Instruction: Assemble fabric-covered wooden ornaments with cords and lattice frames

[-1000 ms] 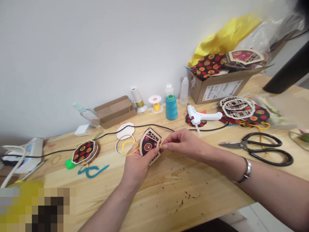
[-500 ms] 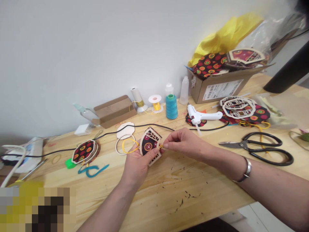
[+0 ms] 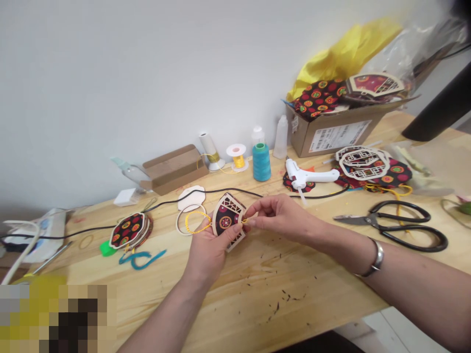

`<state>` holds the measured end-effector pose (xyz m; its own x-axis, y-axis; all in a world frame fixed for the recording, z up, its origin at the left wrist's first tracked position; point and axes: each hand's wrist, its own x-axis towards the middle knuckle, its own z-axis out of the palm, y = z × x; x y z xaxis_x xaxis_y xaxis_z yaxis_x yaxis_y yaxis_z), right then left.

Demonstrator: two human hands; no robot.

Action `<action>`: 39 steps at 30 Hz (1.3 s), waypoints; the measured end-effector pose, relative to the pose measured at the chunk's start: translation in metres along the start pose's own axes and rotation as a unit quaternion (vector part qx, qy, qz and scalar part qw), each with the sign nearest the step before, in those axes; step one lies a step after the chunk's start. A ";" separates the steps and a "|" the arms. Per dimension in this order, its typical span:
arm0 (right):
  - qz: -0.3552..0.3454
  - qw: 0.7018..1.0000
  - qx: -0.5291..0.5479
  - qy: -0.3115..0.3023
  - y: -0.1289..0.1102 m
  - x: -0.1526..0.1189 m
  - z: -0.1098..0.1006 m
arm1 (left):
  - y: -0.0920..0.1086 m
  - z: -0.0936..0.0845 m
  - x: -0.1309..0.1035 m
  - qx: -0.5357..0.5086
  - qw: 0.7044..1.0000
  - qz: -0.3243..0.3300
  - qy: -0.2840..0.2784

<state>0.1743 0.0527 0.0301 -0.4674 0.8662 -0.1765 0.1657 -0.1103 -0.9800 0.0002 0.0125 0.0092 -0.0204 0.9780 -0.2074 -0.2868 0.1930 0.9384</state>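
Note:
My left hand [image 3: 213, 245] is closed on a fan-shaped pendant [image 3: 225, 220], a wooden cut-out frame over dark flowered fabric, with the thumb on its front. A braided yellow cord loop [image 3: 188, 223] comes off the pendant's left side and lies partly over a thin wooden ring [image 3: 178, 226]. At the pendant's right edge, my right hand [image 3: 274, 213] pinches a short yellow cord [image 3: 246, 221]. Its fingertips hide the cord's end. A white scalloped plate [image 3: 192, 197] lies just behind the ring.
Large black-handled scissors [image 3: 375, 220] lie right of my hands. A white glue gun [image 3: 309, 176], teal thread cone [image 3: 261, 164] and yellow cord spool [image 3: 238, 162] stand behind. Stacked fabric pieces [image 3: 128, 230] are at left, a filled cardboard box [image 3: 334, 132] at back right. A black cable [image 3: 228, 189] crosses the table.
My right hand's index finger has shifted slightly up and left, closer to the pendant's edge. The left hand and pendant have stayed almost still.

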 end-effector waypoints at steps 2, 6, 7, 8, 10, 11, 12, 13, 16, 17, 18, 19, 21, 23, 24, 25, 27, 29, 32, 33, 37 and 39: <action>-0.018 1.000 -0.004 -0.007 0.001 0.000 0.000 | 0.000 0.000 -0.001 -0.005 1.000 -0.002 0.001; -0.063 0.998 -0.030 -0.003 0.002 -0.001 0.001 | 0.000 -0.001 -0.001 -0.016 1.000 -0.009 0.004; -0.071 0.996 -0.044 0.006 0.002 -0.002 0.001 | 0.000 0.000 -0.001 -0.017 1.000 -0.009 0.004; -0.080 0.995 -0.059 0.015 0.002 -0.003 0.002 | 0.000 0.000 -0.001 -0.017 1.000 -0.008 0.003; -0.099 0.991 -0.087 0.031 0.002 -0.004 0.003 | 0.000 0.000 -0.001 -0.017 1.000 -0.004 -0.002; -0.108 0.989 -0.096 0.036 0.003 -0.005 0.003 | 0.001 0.001 -0.001 -0.016 1.000 -0.002 -0.006; -0.117 0.987 -0.103 0.040 0.004 -0.005 0.004 | 0.001 0.001 -0.001 -0.015 1.000 0.001 -0.010; -0.126 0.985 -0.109 0.043 0.005 -0.005 0.004 | 0.002 0.001 0.000 -0.014 1.000 0.003 -0.014; -0.146 0.980 -0.126 0.058 0.010 -0.004 0.004 | 0.002 0.001 0.000 -0.012 1.000 0.006 -0.018; -0.152 0.978 -0.130 0.061 0.012 -0.004 0.005 | 0.002 0.001 0.000 -0.012 1.000 0.005 -0.016; -0.157 0.976 -0.133 0.064 0.013 -0.003 0.005 | 0.002 0.001 0.000 -0.012 1.000 0.006 -0.015; -0.162 0.976 -0.134 0.064 0.014 -0.003 0.005 | 0.001 0.000 -0.001 -0.011 1.000 0.006 -0.013; -0.163 0.976 -0.128 0.059 0.015 -0.002 0.006 | 0.001 -0.001 -0.001 -0.005 1.000 0.006 -0.011; -0.148 0.982 -0.110 0.050 0.014 -0.001 0.006 | 0.001 -0.001 0.000 0.001 1.000 0.007 -0.012; -0.135 0.985 -0.098 0.044 0.013 -0.001 0.006 | 0.001 0.000 0.000 0.001 1.000 0.006 -0.012; -0.121 0.988 -0.086 0.038 0.011 0.000 0.006 | 0.000 0.000 0.000 0.000 1.000 0.006 -0.010; -0.098 0.993 -0.066 0.026 0.008 0.000 0.005 | 0.000 0.000 0.000 -0.002 1.000 0.005 -0.005; -0.081 0.995 -0.052 0.018 0.005 0.000 0.005 | 0.000 0.000 0.000 -0.002 1.000 0.004 -0.001; -0.061 0.998 -0.032 0.008 0.002 -0.001 0.005 | -0.001 -0.001 0.000 0.002 1.000 0.003 -0.002; -0.055 0.998 -0.026 0.004 0.001 -0.001 0.005 | -0.001 -0.001 0.000 0.004 1.000 0.004 -0.003; -0.031 0.999 -0.008 -0.009 -0.002 -0.003 0.004 | -0.002 -0.002 0.000 0.005 1.000 0.006 -0.002; -0.020 1.000 -0.005 -0.009 -0.004 -0.003 0.004 | -0.003 -0.002 0.001 0.003 1.000 0.008 -0.003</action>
<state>0.1716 0.0482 0.0340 -0.4888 0.8613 -0.1385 0.1548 -0.0705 -0.9854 -0.0008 0.0123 0.0062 -0.0185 0.9815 -0.1907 -0.2806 0.1780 0.9432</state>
